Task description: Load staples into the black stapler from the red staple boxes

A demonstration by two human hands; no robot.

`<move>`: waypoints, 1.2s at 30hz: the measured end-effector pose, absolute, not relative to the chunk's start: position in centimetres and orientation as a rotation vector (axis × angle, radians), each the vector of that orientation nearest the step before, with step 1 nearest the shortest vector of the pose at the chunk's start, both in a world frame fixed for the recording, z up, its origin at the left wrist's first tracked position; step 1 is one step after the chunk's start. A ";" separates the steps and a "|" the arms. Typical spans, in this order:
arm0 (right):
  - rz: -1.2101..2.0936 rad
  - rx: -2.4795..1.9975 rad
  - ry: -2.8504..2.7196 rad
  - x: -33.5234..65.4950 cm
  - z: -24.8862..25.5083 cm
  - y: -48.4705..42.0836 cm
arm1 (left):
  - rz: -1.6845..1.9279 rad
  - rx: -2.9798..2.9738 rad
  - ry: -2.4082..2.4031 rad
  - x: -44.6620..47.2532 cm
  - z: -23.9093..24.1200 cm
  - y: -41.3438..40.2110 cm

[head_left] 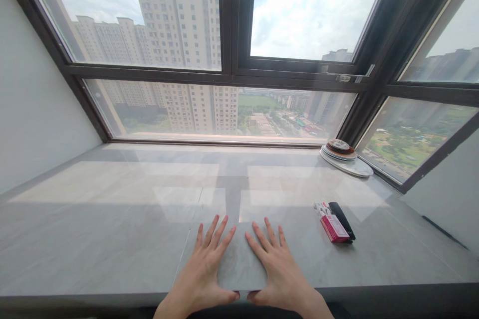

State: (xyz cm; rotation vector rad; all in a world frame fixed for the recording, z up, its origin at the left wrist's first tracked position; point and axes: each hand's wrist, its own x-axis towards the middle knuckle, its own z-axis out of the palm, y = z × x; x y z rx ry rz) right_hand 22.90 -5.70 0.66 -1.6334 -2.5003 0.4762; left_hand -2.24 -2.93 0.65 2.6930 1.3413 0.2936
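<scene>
My left hand (pixel 204 269) lies palm down at the front edge of the pale stone window sill (pixel 112 239), fingers spread and thumb at the edge. Beside it, my right hand (pixel 279 271) is spread the same way, its thumb tip close to the left one. Neither hand holds anything. To the right of my right hand lies a pink and white box (pixel 333 225), with a black case-like object (pixel 342 222) against its far side.
A stack of round plates (pixel 340 150) sits in the back right corner of the sill. Dark window frames (pixel 187 74) with a metal latch (pixel 346 77) rise behind. White walls (pixel 33 89) bound both sides. The sill's front edge (pixel 392 287) runs along the bottom.
</scene>
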 end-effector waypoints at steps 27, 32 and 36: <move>0.216 -1.788 -2.307 21.9 -1.1 -6.6 | 0.477 2.746 1.474 -1.6 0.3 -4.0; 0.199 -1.780 -2.310 22.0 -1.5 -6.5 | 0.419 2.723 1.461 -1.6 0.3 -3.9; 0.249 -1.754 -2.378 22.3 -1.8 -6.3 | 0.336 2.698 1.396 -2.0 0.1 -3.5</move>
